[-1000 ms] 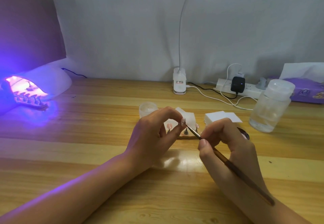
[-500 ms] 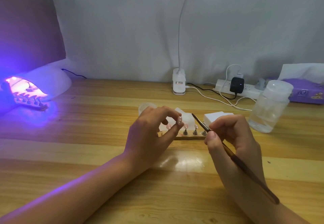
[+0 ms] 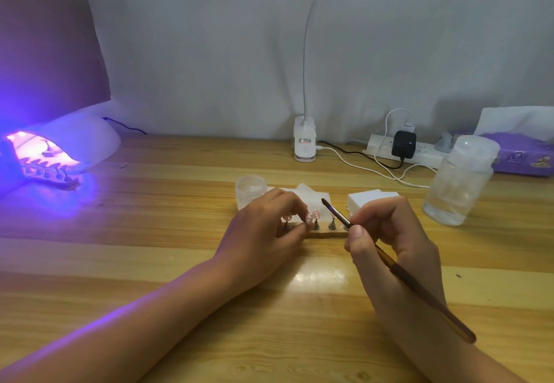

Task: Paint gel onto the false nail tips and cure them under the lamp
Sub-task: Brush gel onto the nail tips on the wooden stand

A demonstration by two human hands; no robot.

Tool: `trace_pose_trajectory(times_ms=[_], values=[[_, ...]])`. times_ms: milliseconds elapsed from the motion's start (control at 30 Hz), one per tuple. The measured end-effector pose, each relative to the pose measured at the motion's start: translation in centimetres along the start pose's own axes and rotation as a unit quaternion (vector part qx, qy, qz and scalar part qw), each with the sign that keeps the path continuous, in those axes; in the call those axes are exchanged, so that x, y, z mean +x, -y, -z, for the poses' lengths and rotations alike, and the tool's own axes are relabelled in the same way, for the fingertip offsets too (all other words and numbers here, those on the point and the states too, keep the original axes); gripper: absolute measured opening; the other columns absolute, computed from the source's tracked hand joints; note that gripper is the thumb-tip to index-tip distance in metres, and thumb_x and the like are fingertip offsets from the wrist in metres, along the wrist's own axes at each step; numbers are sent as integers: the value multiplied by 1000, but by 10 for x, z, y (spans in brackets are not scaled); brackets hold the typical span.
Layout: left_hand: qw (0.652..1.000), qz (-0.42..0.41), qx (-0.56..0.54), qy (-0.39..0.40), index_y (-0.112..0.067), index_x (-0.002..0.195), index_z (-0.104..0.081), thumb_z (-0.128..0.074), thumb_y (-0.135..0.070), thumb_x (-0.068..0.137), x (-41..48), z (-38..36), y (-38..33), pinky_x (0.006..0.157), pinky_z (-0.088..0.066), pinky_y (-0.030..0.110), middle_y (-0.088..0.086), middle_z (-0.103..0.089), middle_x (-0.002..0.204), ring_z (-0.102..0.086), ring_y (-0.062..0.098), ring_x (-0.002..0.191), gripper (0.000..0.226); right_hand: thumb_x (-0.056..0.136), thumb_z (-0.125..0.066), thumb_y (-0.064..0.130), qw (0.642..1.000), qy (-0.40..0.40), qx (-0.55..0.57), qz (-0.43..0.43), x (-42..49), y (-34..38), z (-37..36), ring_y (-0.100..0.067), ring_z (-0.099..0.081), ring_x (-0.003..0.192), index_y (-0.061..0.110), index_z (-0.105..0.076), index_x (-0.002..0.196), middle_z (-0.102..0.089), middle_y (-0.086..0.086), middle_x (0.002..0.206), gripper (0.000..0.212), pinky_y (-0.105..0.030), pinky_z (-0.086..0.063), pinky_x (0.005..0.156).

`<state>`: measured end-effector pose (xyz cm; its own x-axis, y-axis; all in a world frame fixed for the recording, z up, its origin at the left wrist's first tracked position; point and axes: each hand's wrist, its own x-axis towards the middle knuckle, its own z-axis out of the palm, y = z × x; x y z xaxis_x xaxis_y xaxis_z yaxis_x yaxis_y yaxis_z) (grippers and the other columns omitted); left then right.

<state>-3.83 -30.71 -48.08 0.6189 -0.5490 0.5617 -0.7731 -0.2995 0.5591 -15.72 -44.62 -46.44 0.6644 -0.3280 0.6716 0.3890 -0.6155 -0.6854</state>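
- The right hand [image 3: 398,244], nearest the table's front edge, pinches the brush [image 3: 419,286] between thumb and curled fingertips. The bristles are raised just above the row. Planting the heel of that hand on the wood should steady each stroke.
- The left hand [image 3: 263,232] has its fingers curled round the left end of the holder strip [image 3: 326,234], clamping it. A firm hold there stops the strip sliding under the brush.
- The false nail tips [image 3: 405,215], pink, stand on pegs along that strip at mid-table. Thin, even coats laid from base to free edge would likely suit, kept clear of the pegs.
- Just behind sits a small jar [image 3: 250,186]; whether it holds the gel I cannot tell.
- At the far left corner the curing lamp [image 3: 69,145] glows violet, with another rack [image 3: 48,172] at its mouth. Carry the strip over level, so wet gel does not run.
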Motion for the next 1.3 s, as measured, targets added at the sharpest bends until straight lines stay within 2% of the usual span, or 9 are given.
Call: trace_pose_trajectory(times_ms=[167,300,433,700,867,1000,1133,1233,1300], values=[[1000,20,10,-5,-29,86,-62,-70,-26,88,1,-2,3,70,-54,38,-13,-56,87,-58,10,84,8,77,-50,37,1000,7,-12,2,-1,0,-1,-18,-59,72,29,-55,86,-59,8,76,13,-38,-49,65],[998,54,21,6,-30,87,-62,-71,-32,87,2,-2,6,74,-54,40,-14,-58,89,-57,3,89,8,77,-51,38,1000,9,-12,0,-1,1,-2,-18,-58,72,27,-56,85,-59,10,77,14,-39,-49,65],[997,72,14,21,-27,89,-63,-71,-33,87,3,-2,7,78,-53,42,-12,-60,89,-58,6,91,10,77,-51,37,1000,13,-11,1,-2,1,-3,-19,-58,71,26,-57,84,-59,8,74,14,-42,-49,65],[997,51,56,20,-31,96,-56,-70,-42,86,1,-2,5,76,-53,38,-15,-58,94,-57,4,94,20,79,-55,37,1000,11,-23,5,-2,-1,-2,-18,-60,72,30,-55,86,-61,11,78,10,-41,-51,65],[993,-1,111,-31,-31,111,-53,-64,-47,83,-2,-1,-1,72,-53,36,-19,-51,105,-50,5,100,34,91,-65,31,1000,9,-16,3,2,-4,3,-17,-62,71,29,-54,91,-63,8,79,11,-39,-52,66],[988,-25,87,-125,-21,108,-61,-66,-25,81,0,2,-3,82,-49,31,-7,-54,115,-49,16,107,28,85,-60,38,1000,23,-15,8,3,-3,6,-18,-62,68,33,-53,91,-64,5,73,10,-36,-51,65],[974,61,82,-200,-21,109,-58,-68,-10,78,4,9,6,100,-32,29,-4,-43,125,-38,14,121,35,86,-64,29,999,32,-20,14,4,-4,7,-17,-64,70,31,-55,90,-64,5,73,10,-34,-52,65],[965,190,86,-161,-19,123,-43,-75,-20,78,9,13,17,103,-29,32,-6,-34,125,-35,18,127,55,86,-65,25,999,33,-27,4,5,-5,7,-14,-65,78,31,-57,93,-65,12,81,13,-35,-53,68],[958,254,64,-116,-18,129,-36,-76,-28,79,11,16,24,105,-36,38,-3,-41,129,-42,22,125,65,87,-65,23,999,35,-25,-1,6,-7,8,-14,-65,83,29,-58,97,-65,14,87,13,-33,-53,69]])
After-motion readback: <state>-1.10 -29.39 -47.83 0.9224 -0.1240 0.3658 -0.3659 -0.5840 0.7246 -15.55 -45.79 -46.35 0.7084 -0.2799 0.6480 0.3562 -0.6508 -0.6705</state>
